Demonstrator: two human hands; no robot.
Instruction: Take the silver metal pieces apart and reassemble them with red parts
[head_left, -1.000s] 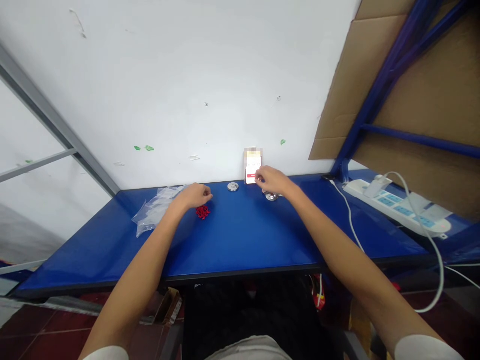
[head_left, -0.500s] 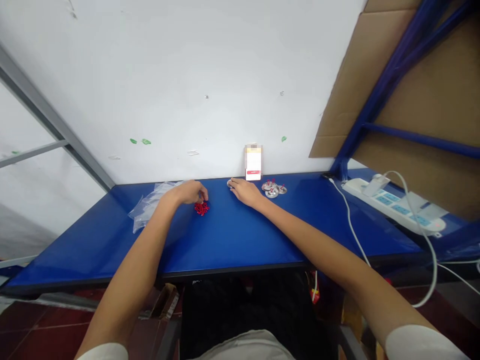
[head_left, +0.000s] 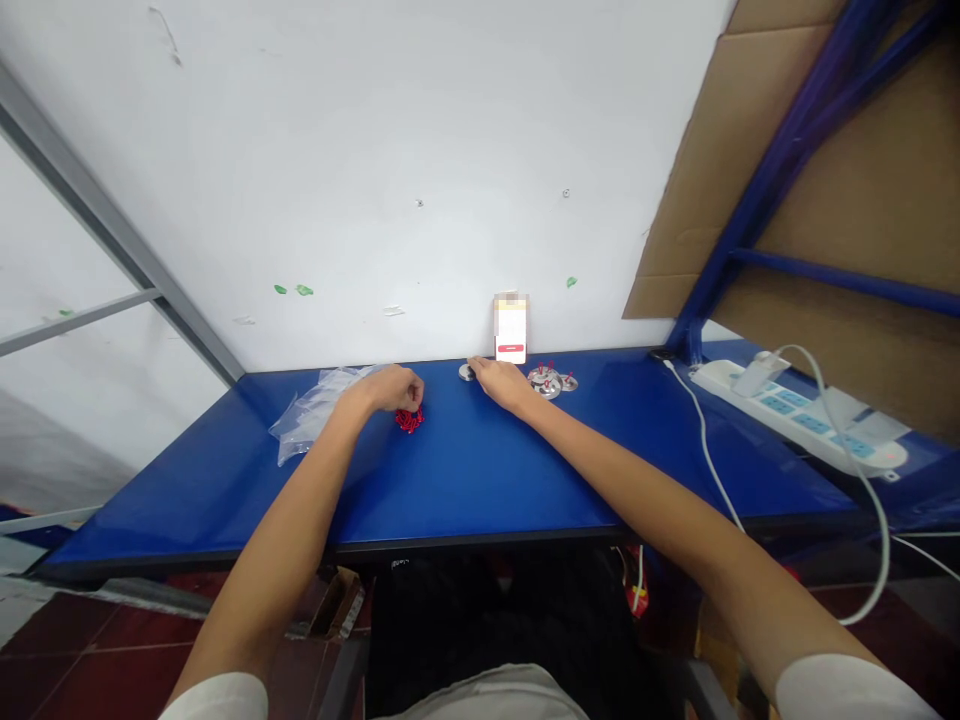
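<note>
On the blue table, my left hand (head_left: 397, 388) reaches into a small pile of red cord loops (head_left: 409, 420), its fingers pinched at the top edge; whether a piece is between them is too small to see. My right hand (head_left: 501, 381) has its fingertips closed at the rim of a round silver metal disc (head_left: 466, 373) near the wall. Right of that hand lies a group of similar shiny discs (head_left: 545, 382) with red loops standing up from them.
Clear plastic bags (head_left: 307, 415) lie left of my left hand. A lit phone (head_left: 511, 330) leans on the wall behind my right hand. At the right are a white power strip (head_left: 795, 415) and a white cable (head_left: 701, 430).
The view has shifted slightly. My right hand has drawn back a little from the silver disc, which shows more now. My left hand stays at the red pile, fingers more curled.
</note>
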